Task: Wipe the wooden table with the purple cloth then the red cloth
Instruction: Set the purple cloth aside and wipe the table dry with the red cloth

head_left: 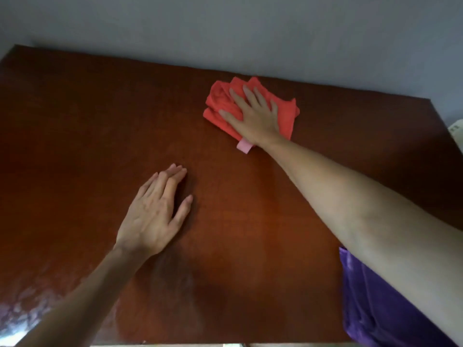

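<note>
Two hands; right hand (253,113) presses red cloth (220,101).

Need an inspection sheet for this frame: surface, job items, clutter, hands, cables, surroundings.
Surface: wooden table, dark reddish brown, glossy, with glare at the near left corner.
Job's things: red cloth bunched near the far edge, a pink tag sticking out at its near side; purple cloth lying at the near right corner, partly hidden under the right forearm.
Clutter: nothing seen.
Hands: right hand flat on the red cloth, fingers spread, pressing it down; left hand flat on the bare table, holding nothing.
Cables: nothing seen.
Surroundings: plain grey wall behind the table; a small white object at the right edge, too cropped to identify.
</note>
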